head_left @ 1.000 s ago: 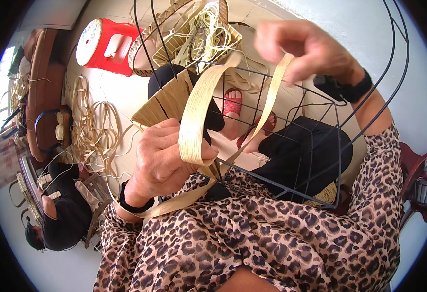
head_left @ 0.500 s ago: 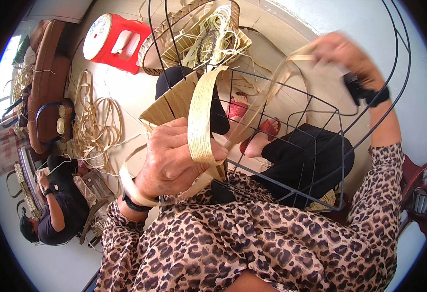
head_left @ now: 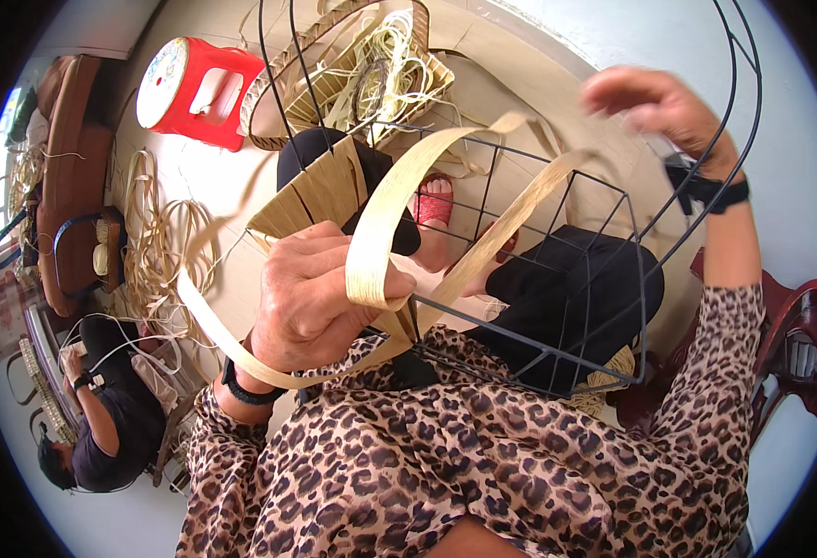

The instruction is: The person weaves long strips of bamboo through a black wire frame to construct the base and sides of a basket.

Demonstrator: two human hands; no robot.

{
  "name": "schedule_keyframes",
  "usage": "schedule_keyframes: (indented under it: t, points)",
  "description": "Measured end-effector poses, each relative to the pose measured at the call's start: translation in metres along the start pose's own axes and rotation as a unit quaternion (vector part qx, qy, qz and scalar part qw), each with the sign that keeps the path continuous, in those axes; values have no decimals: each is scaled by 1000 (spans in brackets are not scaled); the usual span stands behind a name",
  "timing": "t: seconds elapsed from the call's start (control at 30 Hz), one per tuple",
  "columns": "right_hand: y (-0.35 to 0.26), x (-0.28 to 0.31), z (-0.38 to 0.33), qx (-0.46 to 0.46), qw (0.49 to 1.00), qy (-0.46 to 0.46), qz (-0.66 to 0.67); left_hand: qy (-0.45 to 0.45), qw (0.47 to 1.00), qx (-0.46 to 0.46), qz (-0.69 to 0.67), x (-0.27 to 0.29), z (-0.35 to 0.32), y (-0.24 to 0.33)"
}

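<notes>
My left hand (head_left: 311, 302) is closed on a flat pale straw-coloured strip (head_left: 385, 219), pinched between thumb and fingers. The strip loops up over that hand, bends to the right, and another length hangs around my left wrist. Beside the hand stands a black wire basket frame (head_left: 730, 93) with tall handles, resting between my knees. Its left end is wrapped with the same strip, forming a tan woven panel (head_left: 311, 191). My right hand (head_left: 655, 107) is raised at the upper right, apart from the strip, fingers loosely spread and slightly blurred.
A red stool (head_left: 218, 93) with a pale top stands at the upper left, beside a woven basket (head_left: 436, 84) full of loose strips. Coiled strips (head_left: 148, 223) lie on the tiled floor. Another person (head_left: 115, 418) sits at the far left. A dark red chair (head_left: 804, 344) is at right.
My right hand has let go of the strip and opened out. The strip's loop has widened and swings freely to the right. My left hand keeps its grip.
</notes>
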State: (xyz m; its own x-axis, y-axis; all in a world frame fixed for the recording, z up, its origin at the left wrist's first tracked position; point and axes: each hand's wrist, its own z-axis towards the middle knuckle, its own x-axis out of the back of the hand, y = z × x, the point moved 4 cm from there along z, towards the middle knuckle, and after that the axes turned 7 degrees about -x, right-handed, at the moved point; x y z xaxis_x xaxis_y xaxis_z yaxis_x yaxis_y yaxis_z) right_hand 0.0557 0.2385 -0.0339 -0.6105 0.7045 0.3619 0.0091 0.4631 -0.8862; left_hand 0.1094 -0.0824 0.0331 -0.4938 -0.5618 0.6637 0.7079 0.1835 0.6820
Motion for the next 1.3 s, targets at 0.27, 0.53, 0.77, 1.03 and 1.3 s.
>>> schedule_keyframes:
  t: [0.27,0.53,0.77,1.03,1.3]
  points:
    - [-33,-119,48,-53,870,-488,-42,21,1000,-8,-10,5,-4,9]
    - [-46,-118,59,309,935,-172,-38,17,999,-12,-26,5,-4,12]
    - [-17,-50,55,42,989,-134,55,15,1000,-5,-14,2,-9,9]
    - [115,154,-150,-596,483,427,-479,34,999,-22,-28,-2,-11,1]
    - [-33,-47,37,154,974,-161,-48,32,999,-8,-32,2,-8,4]
